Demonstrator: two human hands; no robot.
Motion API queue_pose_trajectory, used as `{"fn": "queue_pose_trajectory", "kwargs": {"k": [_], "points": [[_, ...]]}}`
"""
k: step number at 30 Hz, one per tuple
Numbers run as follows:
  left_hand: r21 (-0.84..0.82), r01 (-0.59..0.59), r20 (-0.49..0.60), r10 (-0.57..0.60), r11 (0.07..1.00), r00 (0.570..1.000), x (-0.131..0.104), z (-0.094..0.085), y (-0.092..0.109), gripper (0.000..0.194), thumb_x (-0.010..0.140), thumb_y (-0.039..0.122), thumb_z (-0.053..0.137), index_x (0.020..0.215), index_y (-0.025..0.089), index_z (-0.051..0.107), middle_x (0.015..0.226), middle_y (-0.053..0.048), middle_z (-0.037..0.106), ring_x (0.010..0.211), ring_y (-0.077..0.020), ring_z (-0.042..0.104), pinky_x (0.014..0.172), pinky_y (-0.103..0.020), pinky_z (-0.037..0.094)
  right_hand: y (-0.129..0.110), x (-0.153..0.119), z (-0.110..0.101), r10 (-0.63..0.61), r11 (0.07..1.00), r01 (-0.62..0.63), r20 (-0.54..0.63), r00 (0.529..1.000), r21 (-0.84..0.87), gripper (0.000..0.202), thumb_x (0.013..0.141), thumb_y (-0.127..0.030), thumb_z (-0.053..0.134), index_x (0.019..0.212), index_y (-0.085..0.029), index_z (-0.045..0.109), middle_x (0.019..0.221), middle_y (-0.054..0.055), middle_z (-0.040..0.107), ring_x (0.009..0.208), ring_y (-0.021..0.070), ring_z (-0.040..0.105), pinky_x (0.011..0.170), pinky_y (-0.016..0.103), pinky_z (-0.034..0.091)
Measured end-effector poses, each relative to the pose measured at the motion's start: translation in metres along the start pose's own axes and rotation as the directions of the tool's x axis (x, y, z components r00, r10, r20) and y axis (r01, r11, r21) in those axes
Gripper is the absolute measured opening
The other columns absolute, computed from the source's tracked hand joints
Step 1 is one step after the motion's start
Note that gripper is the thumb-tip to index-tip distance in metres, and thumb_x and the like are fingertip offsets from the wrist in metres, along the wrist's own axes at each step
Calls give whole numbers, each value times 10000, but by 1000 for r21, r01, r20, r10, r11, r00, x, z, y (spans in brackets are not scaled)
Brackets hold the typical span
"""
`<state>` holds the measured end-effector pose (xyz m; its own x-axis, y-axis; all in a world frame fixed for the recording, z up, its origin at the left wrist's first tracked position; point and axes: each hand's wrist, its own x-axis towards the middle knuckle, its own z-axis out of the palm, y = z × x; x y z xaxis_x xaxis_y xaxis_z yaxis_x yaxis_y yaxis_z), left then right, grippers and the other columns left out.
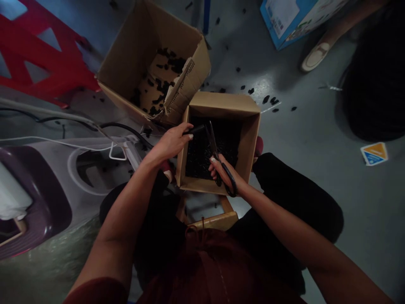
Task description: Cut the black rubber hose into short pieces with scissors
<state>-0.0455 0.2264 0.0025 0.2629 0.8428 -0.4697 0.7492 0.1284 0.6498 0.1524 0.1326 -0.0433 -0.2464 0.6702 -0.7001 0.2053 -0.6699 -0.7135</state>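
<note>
My left hand pinches a short black piece, dark and tube-like, over the left side of a cardboard box. My right hand grips a pair of scissors with black handles; the blades point away from me and stand a little apart. Their tips are close to the right end of the black piece. Many small dark pieces fill the bottom of the box, too dim to make out singly. The box sits between my knees.
A larger cardboard box with scattered black bits stands at the far left. A red plastic stool, a purple-topped stool and cables lie left. Another person's foot, a blue box and black scraps are at the right.
</note>
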Motion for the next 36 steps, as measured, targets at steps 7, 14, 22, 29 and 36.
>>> {"fn": "queue_pose_trajectory", "kwargs": {"k": [7, 14, 22, 29, 36], "points": [[-3, -10, -18, 10, 1000, 1000, 0, -1, 4, 369, 823, 253, 448, 1131, 121, 601, 1051, -70, 660, 963, -176, 582, 896, -307, 426, 15, 1, 1, -79, 994, 82, 44, 996, -77, 334, 871, -510, 445, 1039, -222, 462, 827, -4, 585, 685, 113, 591, 636, 250, 486], [56, -38, 60, 35, 998, 998, 0, 0, 5, 383, 828, 257, 449, 1154, 119, 596, 1088, -78, 656, 999, -184, 584, 924, -307, 417, 15, 0, -1, -84, 984, 92, 59, 995, -150, 378, 869, -544, 436, 1073, -228, 464, 830, -4, 603, 724, 132, 607, 679, 288, 498], [119, -25, 128, 10, 993, 992, -1, 4, 9, 387, 841, 257, 447, 1182, 140, 587, 1102, -71, 659, 1006, -192, 592, 917, -317, 435, 15, 2, -2, -80, 983, 87, 49, 996, -164, 375, 866, -540, 444, 1074, -229, 468, 839, 1, 601, 715, 135, 606, 669, 285, 500], [132, -53, 136, 35, 990, 990, -1, 8, 9, 385, 848, 239, 438, 1185, 127, 587, 1121, -87, 657, 1027, -194, 595, 933, -311, 434, 15, 3, -2, -77, 982, 84, 46, 996, -170, 360, 872, -536, 435, 1069, -236, 460, 839, 3, 598, 721, 137, 606, 674, 285, 498], [161, -70, 152, 45, 984, 987, 0, 10, 10, 401, 848, 280, 420, 1194, 162, 585, 1138, -71, 658, 1026, -199, 600, 947, -316, 429, 6, -1, -9, -114, 952, 131, 75, 991, -277, 387, 880, -552, 427, 1106, -239, 453, 896, 18, 606, 775, 154, 608, 717, 303, 488]]}}
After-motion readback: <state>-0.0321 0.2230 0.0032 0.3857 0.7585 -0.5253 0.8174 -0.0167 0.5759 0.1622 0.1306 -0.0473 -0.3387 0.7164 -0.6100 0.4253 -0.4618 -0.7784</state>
